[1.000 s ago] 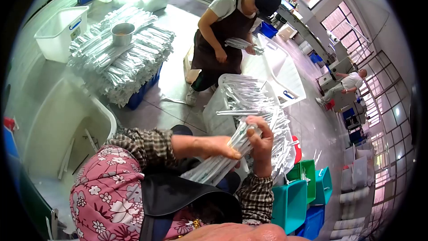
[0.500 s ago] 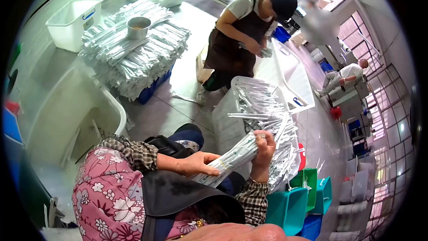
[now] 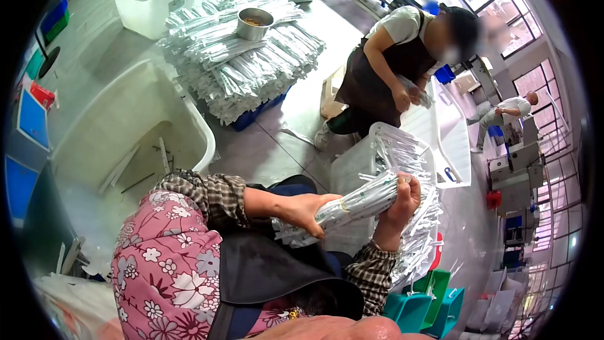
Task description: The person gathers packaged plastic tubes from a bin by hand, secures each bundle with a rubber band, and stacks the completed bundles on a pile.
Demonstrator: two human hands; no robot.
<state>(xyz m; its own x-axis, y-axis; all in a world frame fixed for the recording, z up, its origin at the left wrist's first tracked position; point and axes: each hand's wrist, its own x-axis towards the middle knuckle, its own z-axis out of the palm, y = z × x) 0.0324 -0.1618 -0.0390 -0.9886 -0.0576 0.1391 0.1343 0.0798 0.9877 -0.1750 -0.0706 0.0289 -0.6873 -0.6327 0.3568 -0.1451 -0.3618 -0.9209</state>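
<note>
A bundle of long, thin white-wrapped sticks [image 3: 358, 203] with green print slants across my lap, a yellow band around its middle. My left hand [image 3: 303, 211] wraps around its lower part, thumb on top near the band. At the upper end, my right hand [image 3: 401, 204] is closed around the bundle, fingers curled in. Just beyond it stands a clear plastic bin [image 3: 350, 165] heaped with loose white-wrapped sticks [image 3: 418, 233].
A large white tub [image 3: 204, 141] with a few strips inside is at my left. Ahead is a big stack of white-wrapped sticks [image 3: 251, 66] bearing a metal bowl [image 3: 255, 30]. A co-worker [image 3: 393, 69] stands beyond the bin. Green containers [image 3: 409, 311] sit at lower right.
My view has swung left, so the surroundings sit further right. The bundle has tilted flatter, and my left hand has come nearer its band. Both hands keep their hold.
</note>
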